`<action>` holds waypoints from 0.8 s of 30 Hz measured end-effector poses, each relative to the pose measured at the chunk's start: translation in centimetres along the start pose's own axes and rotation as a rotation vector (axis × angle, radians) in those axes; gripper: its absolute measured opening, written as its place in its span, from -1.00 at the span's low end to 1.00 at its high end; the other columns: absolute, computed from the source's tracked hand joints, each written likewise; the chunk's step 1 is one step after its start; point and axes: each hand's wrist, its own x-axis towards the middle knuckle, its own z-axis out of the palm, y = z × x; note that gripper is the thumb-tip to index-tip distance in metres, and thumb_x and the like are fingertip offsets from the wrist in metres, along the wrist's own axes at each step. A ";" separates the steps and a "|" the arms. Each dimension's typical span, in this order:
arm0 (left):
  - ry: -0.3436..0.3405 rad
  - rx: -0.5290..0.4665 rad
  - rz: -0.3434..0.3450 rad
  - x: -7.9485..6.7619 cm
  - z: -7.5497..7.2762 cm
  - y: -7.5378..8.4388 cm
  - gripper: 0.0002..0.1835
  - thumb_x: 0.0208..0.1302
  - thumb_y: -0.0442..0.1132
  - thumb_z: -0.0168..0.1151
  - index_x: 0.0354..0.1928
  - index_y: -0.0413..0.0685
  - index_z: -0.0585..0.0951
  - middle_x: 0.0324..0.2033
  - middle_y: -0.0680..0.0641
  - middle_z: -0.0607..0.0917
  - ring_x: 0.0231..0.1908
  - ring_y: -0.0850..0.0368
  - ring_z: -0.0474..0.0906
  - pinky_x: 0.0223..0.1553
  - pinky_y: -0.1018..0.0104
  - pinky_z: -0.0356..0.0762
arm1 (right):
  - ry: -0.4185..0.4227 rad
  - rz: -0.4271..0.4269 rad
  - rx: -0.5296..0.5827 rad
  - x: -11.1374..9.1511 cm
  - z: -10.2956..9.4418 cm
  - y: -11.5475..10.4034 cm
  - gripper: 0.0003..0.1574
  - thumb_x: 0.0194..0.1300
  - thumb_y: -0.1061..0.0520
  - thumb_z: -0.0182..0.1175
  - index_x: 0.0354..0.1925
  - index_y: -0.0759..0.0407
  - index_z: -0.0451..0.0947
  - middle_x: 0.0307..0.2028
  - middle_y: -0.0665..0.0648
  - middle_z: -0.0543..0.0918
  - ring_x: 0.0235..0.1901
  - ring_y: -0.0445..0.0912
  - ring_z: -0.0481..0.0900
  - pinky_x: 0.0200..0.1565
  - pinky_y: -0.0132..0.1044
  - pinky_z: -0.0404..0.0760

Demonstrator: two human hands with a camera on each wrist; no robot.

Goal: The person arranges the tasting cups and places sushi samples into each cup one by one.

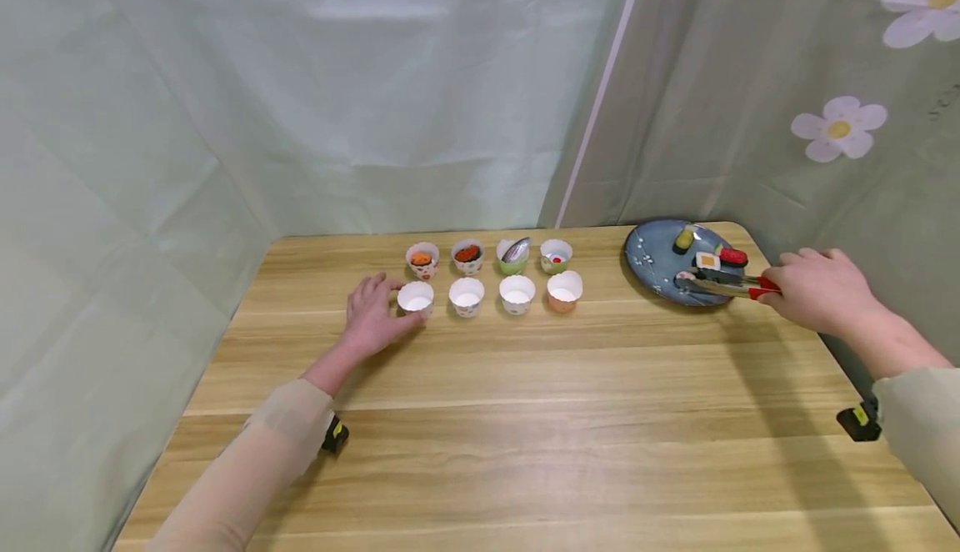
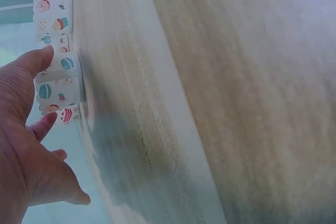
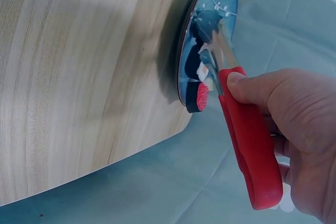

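My left hand [image 1: 372,312] holds the leftmost front-row paper baking cup [image 1: 416,298] between thumb and index finger; the other fingers are spread. In the left wrist view, the thumb overlaps this printed cup [image 2: 59,88]. My right hand [image 1: 821,289] grips red-handled tongs [image 1: 723,287] over a blue plate [image 1: 651,267]. The tong tips are right at a dark-wrapped sushi piece [image 3: 206,24] on the plate's near side. Beside it lie a white-and-orange sushi piece [image 1: 707,261], a red-topped one [image 1: 732,258] and a yellow-green one [image 1: 683,240].
Three more white-lined cups continue the front row, ending at an orange one [image 1: 564,291]. Behind them stand cups holding an orange-topped piece [image 1: 422,259], a red-topped piece [image 1: 468,253], a silvery piece [image 1: 516,250] and one with a red dot [image 1: 556,258]. Curtains [image 1: 420,118] border the wooden table [image 1: 525,419].
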 end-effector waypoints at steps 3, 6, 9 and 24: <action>-0.002 0.007 -0.003 0.1 0.0 0.1 -0.10 0.18 0.19 0.46 0.37 -0.28 0.39 0.52 -0.44 0.04 0.52 -0.44 -0.19 0.46 -0.35 -0.36 | 0.030 -0.015 -0.014 0.0 0.1 0.0 -0.79 0.24 0.04 0.43 -0.35 0.15 0.66 -0.47 0.05 0.49 -0.37 0.10 0.46 -0.27 0.13 0.38; -0.005 0.009 -0.003 0.2 0.0 0.2 -0.08 0.18 0.18 0.47 0.38 -0.30 0.38 0.52 -0.45 0.04 0.52 -0.44 -0.19 0.46 -0.34 -0.36 | 0.065 -0.034 -0.032 0.0 0.2 0.0 -0.80 0.22 0.06 0.44 -0.33 0.16 0.66 -0.47 0.06 0.47 -0.37 0.12 0.46 -0.27 0.15 0.40; -0.008 0.005 -0.002 0.1 0.1 0.2 -0.09 0.18 0.18 0.47 0.36 -0.29 0.38 0.52 -0.44 0.05 0.52 -0.43 -0.19 0.46 -0.32 -0.36 | 0.103 -0.047 -0.047 0.1 0.2 0.0 -0.77 0.19 0.07 0.46 -0.33 0.19 0.66 -0.47 0.08 0.47 -0.37 0.14 0.47 -0.27 0.19 0.42; 0.005 0.005 -0.018 0.4 0.2 0.5 -0.22 0.20 0.15 0.45 0.27 -0.23 0.43 0.52 -0.43 0.07 0.52 -0.41 -0.19 0.46 -0.33 -0.36 | 0.269 -0.068 -0.071 0.6 -1.6 -0.6 -0.65 0.15 0.09 0.49 -0.19 0.31 0.68 -0.45 0.13 0.51 -0.35 0.18 0.50 -0.17 0.26 0.43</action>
